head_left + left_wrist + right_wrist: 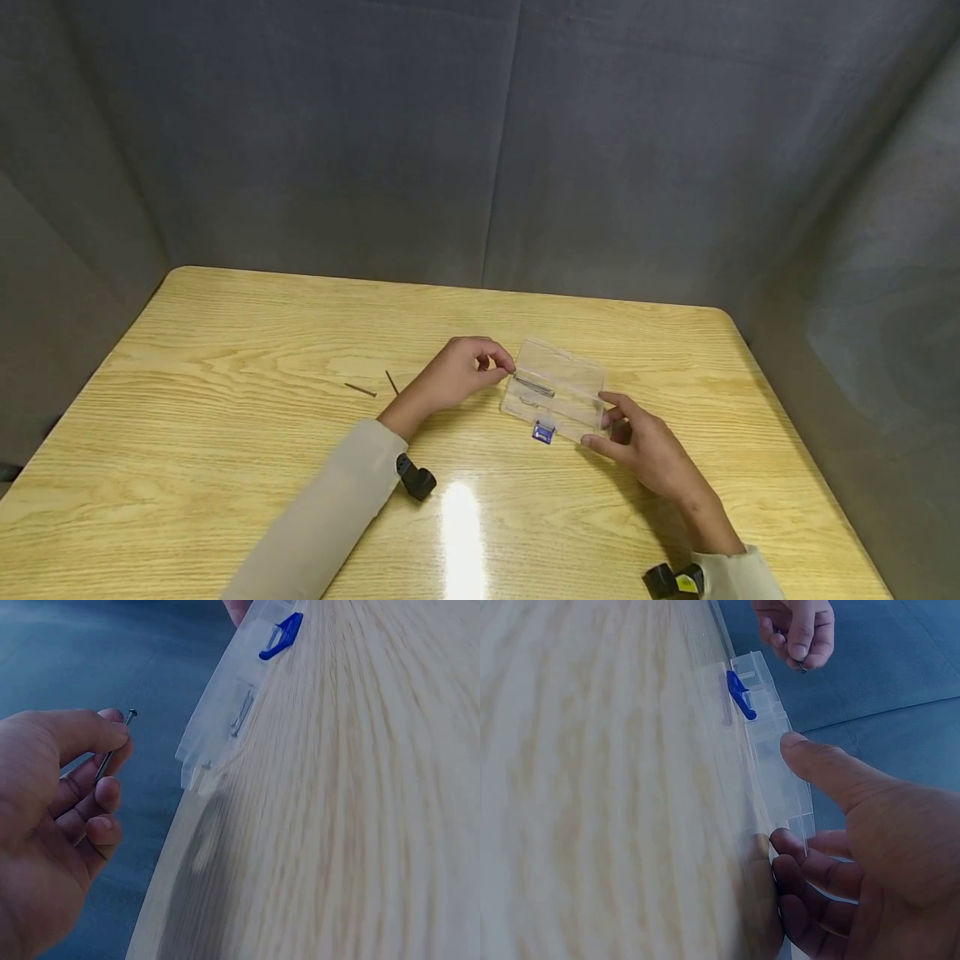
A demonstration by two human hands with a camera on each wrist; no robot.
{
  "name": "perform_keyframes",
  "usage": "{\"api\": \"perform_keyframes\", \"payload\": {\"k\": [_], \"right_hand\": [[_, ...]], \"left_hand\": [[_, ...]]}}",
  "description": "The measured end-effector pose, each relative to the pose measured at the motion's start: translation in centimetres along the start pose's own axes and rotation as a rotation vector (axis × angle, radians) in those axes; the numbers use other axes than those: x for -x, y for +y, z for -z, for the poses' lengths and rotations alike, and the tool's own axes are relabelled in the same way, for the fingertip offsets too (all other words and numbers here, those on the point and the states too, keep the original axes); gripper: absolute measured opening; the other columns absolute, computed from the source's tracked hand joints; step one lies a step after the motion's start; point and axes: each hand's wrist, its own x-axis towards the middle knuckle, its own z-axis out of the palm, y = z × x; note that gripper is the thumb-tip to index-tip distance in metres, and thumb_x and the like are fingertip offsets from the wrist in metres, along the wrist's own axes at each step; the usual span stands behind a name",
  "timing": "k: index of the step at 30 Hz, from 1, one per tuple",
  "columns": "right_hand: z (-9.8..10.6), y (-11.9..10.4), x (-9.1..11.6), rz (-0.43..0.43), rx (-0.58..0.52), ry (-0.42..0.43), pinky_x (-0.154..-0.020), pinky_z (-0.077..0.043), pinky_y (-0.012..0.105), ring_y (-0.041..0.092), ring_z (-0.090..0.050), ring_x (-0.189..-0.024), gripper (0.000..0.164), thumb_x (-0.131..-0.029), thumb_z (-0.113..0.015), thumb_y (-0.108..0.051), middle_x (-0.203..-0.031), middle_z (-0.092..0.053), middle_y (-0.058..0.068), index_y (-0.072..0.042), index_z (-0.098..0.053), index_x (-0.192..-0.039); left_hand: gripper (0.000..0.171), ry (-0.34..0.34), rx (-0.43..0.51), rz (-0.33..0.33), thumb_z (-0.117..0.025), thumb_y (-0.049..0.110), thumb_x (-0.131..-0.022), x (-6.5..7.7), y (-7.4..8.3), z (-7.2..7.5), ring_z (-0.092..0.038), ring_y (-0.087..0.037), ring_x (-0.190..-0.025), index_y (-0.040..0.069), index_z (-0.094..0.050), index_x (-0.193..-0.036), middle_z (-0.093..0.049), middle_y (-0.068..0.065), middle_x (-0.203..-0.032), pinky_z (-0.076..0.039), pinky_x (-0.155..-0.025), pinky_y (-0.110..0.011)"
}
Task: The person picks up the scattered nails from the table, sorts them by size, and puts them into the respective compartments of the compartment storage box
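My left hand (459,372) pinches a nail (130,718) between thumb and fingertips, its head sticking out above them in the left wrist view. That hand is at the left end of a clear plastic box (566,404), whose lid (561,365) is swung back toward the far side. Long nails (534,386) lie inside the box, with smaller metal pieces (528,402) in front of them. A blue latch (543,432) hangs at the box's front edge. My right hand (648,446) holds the right end of the box, thumb at the front and fingers around the end.
Two loose nails lie on the wooden table left of the box: one nail (360,389) lies apart, the other nail (392,382) close beside my left forearm. Dark grey curtains (337,150) hang behind the table's back edge and along the sides.
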Motion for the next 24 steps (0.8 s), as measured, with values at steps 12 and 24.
{"api": "perform_keyframes", "payload": {"k": [12, 24], "right_hand": [[0.0, 0.1, -0.1, 0.002, 0.000, 0.005, -0.069, -0.050, 0.031, 0.016, -0.060, -0.081, 0.069, -0.091, -0.081, -0.033, -0.103, -0.064, 0.002, 0.001, -0.051, -0.144], [0.0, 0.1, -0.1, 0.012, -0.018, 0.005, -0.067, -0.049, 0.029, 0.016, -0.060, -0.080, 0.067, -0.091, -0.082, -0.030, -0.102, -0.064, 0.002, 0.000, -0.052, -0.144]], "left_hand": [[0.008, -0.034, -0.018, -0.034, -0.070, 0.009, -0.100, -1.3, 0.6, -1.5, -0.057, -0.015, -0.084, 0.011, -0.077, -0.103, -0.070, 0.005, -0.097, -0.048, -0.074, -0.029], [0.009, -0.114, -0.039, -0.046, -0.069, 0.007, -0.100, -2.5, 1.9, -4.3, -0.053, -0.010, -0.074, 0.010, -0.077, -0.101, -0.071, 0.003, -0.092, -0.045, -0.066, -0.024]]}}
